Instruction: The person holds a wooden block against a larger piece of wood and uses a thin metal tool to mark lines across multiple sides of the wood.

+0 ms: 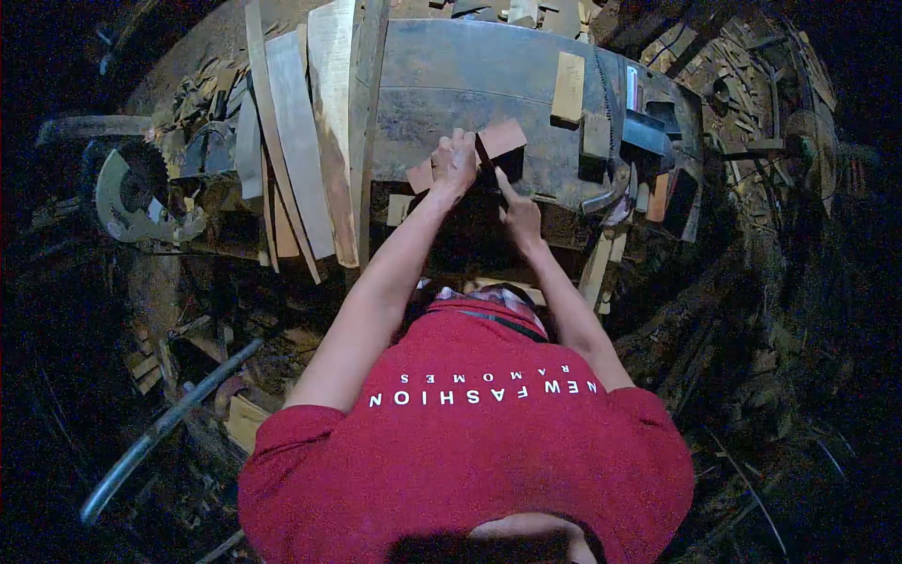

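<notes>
On the metal table [432, 66], a short reddish wood piece [503, 138] lies at an angle near the front edge. My left hand [456, 164] is closed over it with bent fingers, and a second reddish end [420, 177] shows on the hand's other side. A thin dark strip [483, 150] crosses the wood just right of my left fingers. My right hand [522, 221] is below the piece, index finger stretched up to the strip's lower end and the other fingers curled. What the curled fingers hold, I cannot tell.
Long boards [299, 141] lean across the table's left side. Wood blocks [567, 86] and a blue-grey metal block [645, 133] sit at the right. A toothed circular blade [117, 202] is at far left, and a metal pipe [169, 428] slants at lower left.
</notes>
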`<control>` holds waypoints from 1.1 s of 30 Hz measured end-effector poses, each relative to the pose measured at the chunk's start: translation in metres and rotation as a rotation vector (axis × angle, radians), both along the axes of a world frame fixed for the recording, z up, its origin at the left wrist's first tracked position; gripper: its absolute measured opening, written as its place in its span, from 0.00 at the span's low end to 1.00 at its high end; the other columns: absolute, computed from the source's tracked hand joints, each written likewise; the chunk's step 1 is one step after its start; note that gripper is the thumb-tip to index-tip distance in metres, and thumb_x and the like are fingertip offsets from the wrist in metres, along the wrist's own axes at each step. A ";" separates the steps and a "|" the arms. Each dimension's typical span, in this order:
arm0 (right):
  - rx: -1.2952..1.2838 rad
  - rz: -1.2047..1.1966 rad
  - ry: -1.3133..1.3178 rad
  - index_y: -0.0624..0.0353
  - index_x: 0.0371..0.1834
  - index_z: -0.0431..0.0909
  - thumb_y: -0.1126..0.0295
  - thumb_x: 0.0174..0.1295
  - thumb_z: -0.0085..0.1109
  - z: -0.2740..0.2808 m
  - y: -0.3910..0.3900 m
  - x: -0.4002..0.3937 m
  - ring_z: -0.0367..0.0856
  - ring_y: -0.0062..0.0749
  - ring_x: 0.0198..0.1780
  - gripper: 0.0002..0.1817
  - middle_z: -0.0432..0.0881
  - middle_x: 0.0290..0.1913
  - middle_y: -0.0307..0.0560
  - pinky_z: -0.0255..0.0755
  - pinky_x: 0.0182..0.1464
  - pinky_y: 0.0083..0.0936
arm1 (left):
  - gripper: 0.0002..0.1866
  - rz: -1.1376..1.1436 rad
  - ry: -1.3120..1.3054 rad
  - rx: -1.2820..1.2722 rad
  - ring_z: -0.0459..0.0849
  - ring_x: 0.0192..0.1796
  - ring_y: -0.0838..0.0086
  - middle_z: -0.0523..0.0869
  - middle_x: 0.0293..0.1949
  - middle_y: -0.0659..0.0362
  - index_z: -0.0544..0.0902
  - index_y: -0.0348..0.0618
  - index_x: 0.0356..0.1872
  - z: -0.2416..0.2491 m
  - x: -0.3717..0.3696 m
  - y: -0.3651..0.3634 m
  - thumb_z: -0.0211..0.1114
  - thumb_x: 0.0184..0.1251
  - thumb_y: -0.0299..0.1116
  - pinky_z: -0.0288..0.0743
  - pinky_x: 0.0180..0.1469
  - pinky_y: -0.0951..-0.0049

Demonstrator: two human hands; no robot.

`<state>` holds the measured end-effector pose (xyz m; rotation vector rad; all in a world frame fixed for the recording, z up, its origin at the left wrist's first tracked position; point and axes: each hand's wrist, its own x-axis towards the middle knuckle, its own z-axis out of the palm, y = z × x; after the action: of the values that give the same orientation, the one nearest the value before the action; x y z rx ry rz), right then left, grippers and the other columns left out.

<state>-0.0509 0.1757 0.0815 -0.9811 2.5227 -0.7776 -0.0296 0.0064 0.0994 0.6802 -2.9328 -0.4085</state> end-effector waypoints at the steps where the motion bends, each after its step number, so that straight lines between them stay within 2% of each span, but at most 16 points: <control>1: -0.004 0.002 0.002 0.38 0.65 0.56 0.76 0.42 0.59 -0.006 -0.013 -0.009 0.76 0.54 0.27 0.42 0.76 0.25 0.61 0.69 0.28 0.43 | 0.12 0.002 0.002 -0.004 0.78 0.40 0.57 0.75 0.38 0.53 0.75 0.41 0.34 0.000 0.001 0.001 0.63 0.45 0.25 0.77 0.38 0.61; 3: -0.115 0.059 0.099 0.39 0.65 0.56 0.69 0.43 0.61 -0.019 -0.037 -0.024 0.77 0.53 0.26 0.41 0.77 0.25 0.60 0.70 0.28 0.43 | 0.11 0.031 0.016 0.006 0.78 0.40 0.57 0.75 0.38 0.53 0.75 0.41 0.34 0.000 0.001 0.002 0.62 0.47 0.25 0.77 0.38 0.61; 6: -0.258 -0.010 0.196 0.39 0.65 0.57 0.69 0.44 0.61 -0.092 -0.031 -0.024 0.77 0.53 0.26 0.41 0.76 0.24 0.60 0.70 0.28 0.44 | 0.10 0.006 0.126 0.066 0.78 0.40 0.56 0.75 0.38 0.53 0.75 0.41 0.35 -0.029 0.003 -0.005 0.60 0.49 0.26 0.76 0.39 0.60; 7: -0.117 0.049 0.050 0.38 0.65 0.56 0.70 0.44 0.61 -0.025 -0.025 -0.018 0.78 0.54 0.28 0.41 0.76 0.24 0.60 0.70 0.29 0.44 | 0.10 0.007 0.130 0.065 0.78 0.40 0.56 0.75 0.38 0.53 0.75 0.41 0.35 -0.022 0.002 -0.004 0.60 0.49 0.26 0.76 0.39 0.60; 8: -0.119 0.050 0.052 0.38 0.65 0.56 0.70 0.44 0.61 -0.011 -0.009 -0.005 0.78 0.54 0.28 0.41 0.76 0.24 0.60 0.70 0.29 0.44 | 0.10 0.006 0.059 0.042 0.77 0.41 0.56 0.74 0.38 0.52 0.75 0.41 0.35 -0.006 0.002 -0.002 0.60 0.48 0.25 0.76 0.39 0.60; 10: -0.003 0.012 -0.106 0.39 0.66 0.56 0.78 0.43 0.58 0.002 0.022 0.013 0.76 0.54 0.27 0.42 0.76 0.27 0.63 0.66 0.28 0.44 | 0.10 0.006 -0.015 0.027 0.77 0.41 0.56 0.74 0.38 0.52 0.75 0.41 0.35 0.001 0.002 0.000 0.60 0.48 0.25 0.76 0.40 0.59; 12: -0.038 0.005 -0.088 0.36 0.66 0.55 0.76 0.44 0.58 0.000 0.033 0.019 0.77 0.55 0.27 0.42 0.76 0.25 0.62 0.68 0.28 0.44 | 0.10 0.020 0.041 0.011 0.77 0.42 0.56 0.74 0.38 0.52 0.74 0.41 0.35 0.003 0.002 0.001 0.59 0.49 0.24 0.75 0.40 0.59; 14: -0.066 -0.018 -0.081 0.33 0.66 0.54 0.74 0.45 0.58 -0.006 0.037 0.026 0.77 0.55 0.27 0.42 0.76 0.23 0.60 0.70 0.29 0.44 | 0.10 0.009 -0.010 0.031 0.76 0.42 0.56 0.74 0.38 0.52 0.74 0.41 0.34 0.007 0.003 0.003 0.60 0.49 0.25 0.75 0.41 0.58; 16: -0.025 0.000 -0.023 0.35 0.66 0.55 0.74 0.46 0.58 -0.006 0.008 0.007 0.77 0.54 0.28 0.40 0.76 0.24 0.60 0.70 0.29 0.44 | 0.10 0.004 -0.044 0.037 0.76 0.42 0.56 0.74 0.39 0.52 0.74 0.41 0.34 0.011 -0.001 0.002 0.60 0.49 0.25 0.75 0.41 0.58; 17: -0.064 0.035 -0.011 0.41 0.64 0.58 0.72 0.46 0.57 -0.002 -0.005 -0.004 0.77 0.54 0.29 0.38 0.77 0.26 0.59 0.70 0.29 0.45 | 0.10 0.005 -0.049 0.049 0.76 0.42 0.56 0.74 0.38 0.53 0.74 0.42 0.34 0.009 -0.001 0.001 0.60 0.48 0.26 0.75 0.41 0.58; 20: -0.045 0.032 0.069 0.45 0.63 0.59 0.71 0.47 0.57 -0.047 -0.037 -0.025 0.77 0.54 0.31 0.36 0.77 0.27 0.59 0.70 0.29 0.46 | 0.11 0.021 -0.034 0.043 0.77 0.42 0.57 0.74 0.38 0.53 0.75 0.42 0.34 0.001 0.001 0.000 0.62 0.46 0.27 0.76 0.41 0.59; 21: -0.152 0.038 0.063 0.46 0.62 0.61 0.72 0.47 0.57 -0.048 -0.041 -0.029 0.77 0.54 0.29 0.34 0.77 0.24 0.59 0.70 0.30 0.46 | 0.13 0.030 -0.017 0.030 0.77 0.42 0.57 0.74 0.38 0.54 0.75 0.43 0.34 -0.001 0.001 0.000 0.63 0.45 0.27 0.76 0.40 0.59; 25: -0.049 0.032 0.083 0.44 0.63 0.60 0.71 0.48 0.57 -0.005 -0.012 -0.003 0.77 0.53 0.26 0.35 0.76 0.22 0.58 0.70 0.29 0.46 | 0.13 0.044 -0.015 -0.027 0.77 0.41 0.58 0.74 0.38 0.54 0.75 0.43 0.34 -0.003 0.002 0.001 0.64 0.44 0.27 0.77 0.38 0.59; 27: 0.039 0.001 -0.056 0.37 0.67 0.52 0.75 0.46 0.58 -0.001 0.016 0.015 0.76 0.55 0.28 0.42 0.75 0.24 0.63 0.68 0.29 0.45 | 0.13 0.027 -0.028 -0.028 0.78 0.39 0.59 0.74 0.37 0.54 0.75 0.44 0.34 0.002 0.001 0.001 0.64 0.44 0.27 0.77 0.35 0.60; 30: -0.033 0.019 -0.020 0.37 0.67 0.50 0.75 0.45 0.58 0.006 0.027 0.022 0.76 0.54 0.26 0.44 0.74 0.24 0.63 0.69 0.28 0.44 | 0.13 0.035 0.003 -0.025 0.78 0.39 0.59 0.74 0.37 0.54 0.75 0.44 0.34 0.002 0.000 0.003 0.64 0.44 0.27 0.77 0.35 0.61; 33: 0.024 0.018 -0.007 0.40 0.66 0.54 0.74 0.46 0.58 -0.001 -0.001 0.001 0.76 0.54 0.25 0.41 0.75 0.24 0.62 0.68 0.28 0.45 | 0.12 0.053 -0.033 -0.021 0.78 0.39 0.58 0.74 0.37 0.54 0.75 0.44 0.34 0.000 -0.002 0.003 0.63 0.45 0.27 0.77 0.36 0.62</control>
<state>-0.0503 0.1742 0.0809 -0.9905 2.5074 -0.7425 -0.0316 0.0095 0.0994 0.7679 -2.9373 -0.3651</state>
